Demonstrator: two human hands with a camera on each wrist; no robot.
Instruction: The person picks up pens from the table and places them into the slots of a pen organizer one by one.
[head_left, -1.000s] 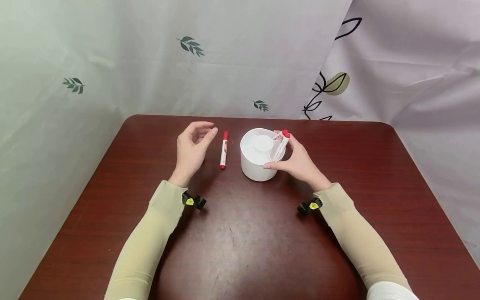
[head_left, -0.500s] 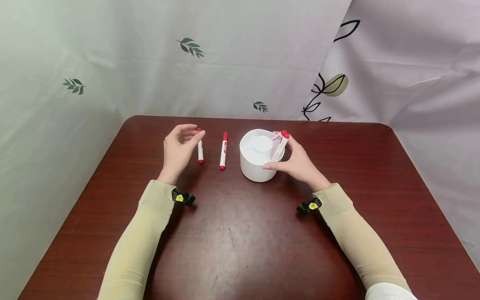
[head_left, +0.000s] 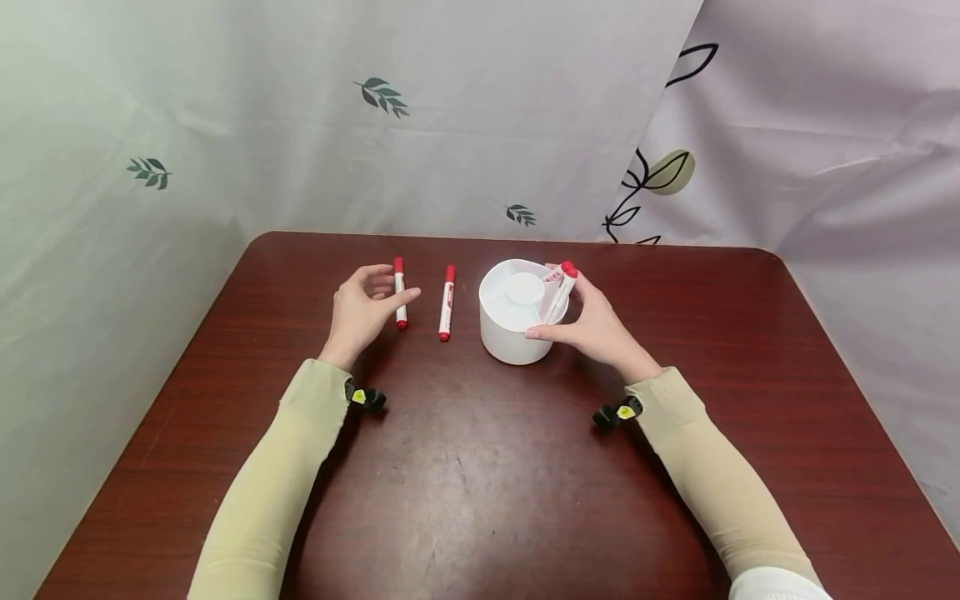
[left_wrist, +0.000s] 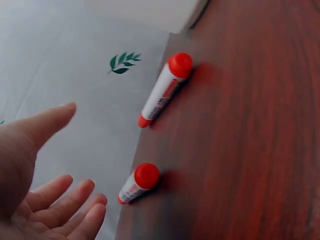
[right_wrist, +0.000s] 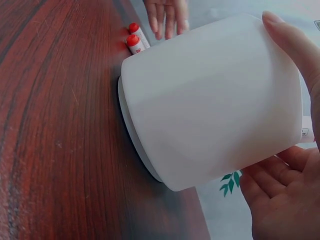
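My left hand [head_left: 360, 312] hovers spread beside the left of two red-capped white markers [head_left: 401, 310]. In the left wrist view the thumb and fingers [left_wrist: 65, 207] stand apart, with that marker [left_wrist: 131, 190] just beyond the fingertips and nothing between them. The second marker [head_left: 447, 304] lies parallel, a little to the right. With my right hand [head_left: 596, 321] I grip a white round pen holder [head_left: 504, 340], thumb at the front rim and fingers behind. Two more red-tipped markers [head_left: 561, 296] lean in its right compartment.
A dark red-brown wooden table [head_left: 465, 483] bears everything. Behind it and along its sides hangs a pale curtain [head_left: 300, 125] with leaf prints. A small black wrist camera [head_left: 367, 397] sits at my left cuff, and another camera [head_left: 618, 412] at the right.
My left hand has moved left and slightly down, bringing the left marker, hidden behind it before, into sight. The right hand and the pen holder have stayed in place.
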